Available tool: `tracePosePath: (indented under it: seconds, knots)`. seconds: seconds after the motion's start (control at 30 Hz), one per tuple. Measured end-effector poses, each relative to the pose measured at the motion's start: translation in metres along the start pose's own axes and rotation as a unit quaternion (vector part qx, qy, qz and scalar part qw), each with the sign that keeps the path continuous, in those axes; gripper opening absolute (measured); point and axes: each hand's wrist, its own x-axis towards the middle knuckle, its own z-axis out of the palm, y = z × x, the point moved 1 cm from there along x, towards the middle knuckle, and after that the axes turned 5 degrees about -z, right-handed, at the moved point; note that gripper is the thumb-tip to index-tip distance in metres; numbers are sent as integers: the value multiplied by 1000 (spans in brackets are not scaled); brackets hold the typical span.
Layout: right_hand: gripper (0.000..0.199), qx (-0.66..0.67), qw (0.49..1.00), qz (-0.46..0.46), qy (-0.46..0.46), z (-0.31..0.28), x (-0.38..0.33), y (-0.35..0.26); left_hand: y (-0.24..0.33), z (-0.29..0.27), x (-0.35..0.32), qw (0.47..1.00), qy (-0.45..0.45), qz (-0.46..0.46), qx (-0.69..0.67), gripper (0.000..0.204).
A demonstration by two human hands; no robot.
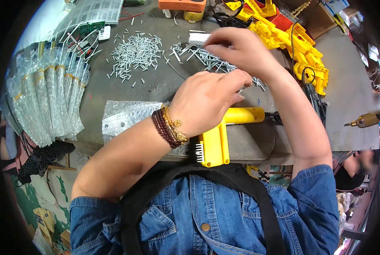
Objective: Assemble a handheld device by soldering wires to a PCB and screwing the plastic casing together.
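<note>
My left hand, with beaded bracelets at the wrist, is over a yellow plastic tool housing at the table's near edge. Its fingers are curled closed; a small shiny bit shows by the fingertips, too little to name. The housing's yellow cylindrical part points right, and a white toothed part sits on its left side. Farther off, my right hand reaches over a pile of long silver screws. Its thumb and forefinger come together in a pinch beside a small white block; anything between them is hidden.
Short silver screws are heaped left of the long ones. Bubble-wrapped bundles with wires fill the left side; a bubble-wrap sheet lies nearer. Yellow housings crowd the far right. A brass-coloured driver is at right.
</note>
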Motion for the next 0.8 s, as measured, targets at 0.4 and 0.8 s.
tracePosePath:
  seconds: [0.4, 0.8]
  knots:
    - [20, -95, 973, -52, -202, 76, 65, 10, 4, 1, -4, 994, 1, 78, 73, 31]
    - [20, 120, 991, -26, -50, -37, -91, -59, -1, 7, 4, 966, -231, -61, 97, 35]
